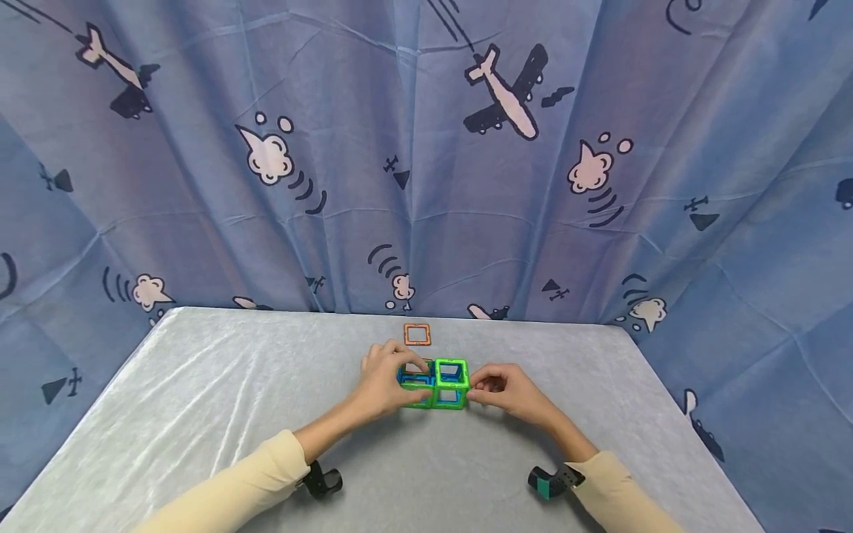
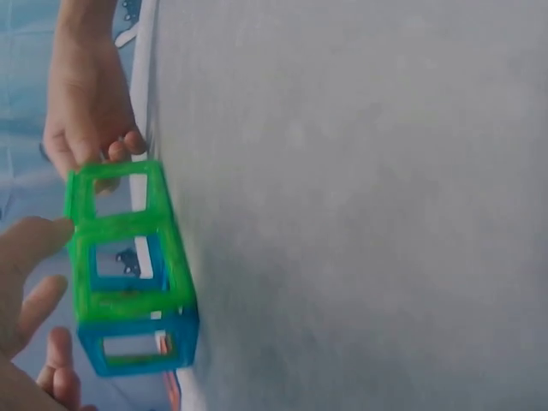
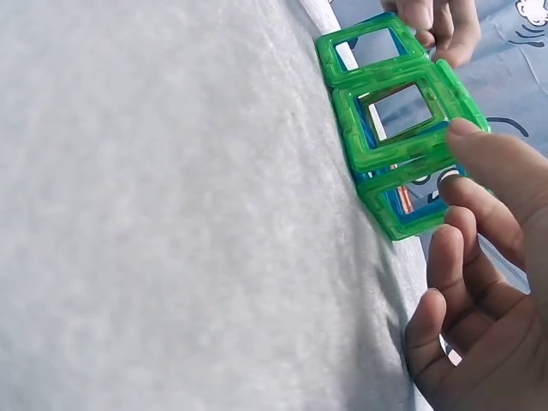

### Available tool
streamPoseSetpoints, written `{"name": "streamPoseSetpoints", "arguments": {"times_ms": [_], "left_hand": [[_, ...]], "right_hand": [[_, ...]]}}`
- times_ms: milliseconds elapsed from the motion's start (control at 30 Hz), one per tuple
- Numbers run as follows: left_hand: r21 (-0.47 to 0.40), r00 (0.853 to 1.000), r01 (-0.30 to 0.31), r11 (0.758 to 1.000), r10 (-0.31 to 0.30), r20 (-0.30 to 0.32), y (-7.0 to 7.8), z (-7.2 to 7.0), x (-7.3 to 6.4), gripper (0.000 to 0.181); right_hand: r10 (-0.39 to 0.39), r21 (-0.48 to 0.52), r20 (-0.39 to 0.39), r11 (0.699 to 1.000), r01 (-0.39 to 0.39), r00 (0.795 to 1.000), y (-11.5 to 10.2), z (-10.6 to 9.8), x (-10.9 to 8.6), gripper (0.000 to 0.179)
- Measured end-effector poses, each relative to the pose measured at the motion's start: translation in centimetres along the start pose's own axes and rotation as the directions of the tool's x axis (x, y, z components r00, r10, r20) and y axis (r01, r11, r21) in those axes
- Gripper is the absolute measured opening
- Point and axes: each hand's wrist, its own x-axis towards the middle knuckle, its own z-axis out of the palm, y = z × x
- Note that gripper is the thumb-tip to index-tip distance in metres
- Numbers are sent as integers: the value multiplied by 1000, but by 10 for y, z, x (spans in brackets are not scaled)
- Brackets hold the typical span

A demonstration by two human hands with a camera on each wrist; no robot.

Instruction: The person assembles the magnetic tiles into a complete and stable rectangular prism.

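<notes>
Two joined cubes of magnetic tiles (image 1: pixel 450 385), with green and blue square frames, sit on the table in the head view. My left hand (image 1: pixel 383 380) spans the left cube, thumb at its front top edge and fingers toward the back. In the left wrist view, that thumb (image 2: pixel 47 235) meets the green edge near the join. On the other end, my right hand (image 1: pixel 508 390) holds the right cube by its side edge. The right wrist view shows the right thumb (image 3: pixel 492 154) on a green frame and the other fingers curled beside it.
An orange square magnetic tile (image 1: pixel 417 345) lies flat behind the cubes. The table (image 1: pixel 266 370) has a pale, wrinkled cloth. A blue curtain (image 1: pixel 413 185) with printed planes hangs along its far edge. Each wrist wears a black strapped device (image 1: pixel 323 481).
</notes>
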Motion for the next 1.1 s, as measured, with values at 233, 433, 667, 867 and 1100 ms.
{"name": "streamPoseSetpoints", "arguments": {"times_ms": [233,433,667,867,1100], "left_hand": [[-139,999,-48,989,50,13,-18,-21,2,38],[-330,998,13,944,7,57,-41,-36,18,37],[-344,992,75,936,-35,120,-66,-39,46,32],[-270,985,47,962,0,171,-78,-34,63,35],[-177,979,91,980,-55,197,-86,-23,79,38]], "right_hand": [[13,-8,23,1000,-13,1000,4,1,1,12],[7,-8,26,1000,-7,1000,2,4,3,14],[-5,-15,25,1000,5,1000,1,6,4,13],[-14,7,35,1000,14,999,1,7,3,14],[-4,13,38,1000,3,999,1,7,4,15]]}}
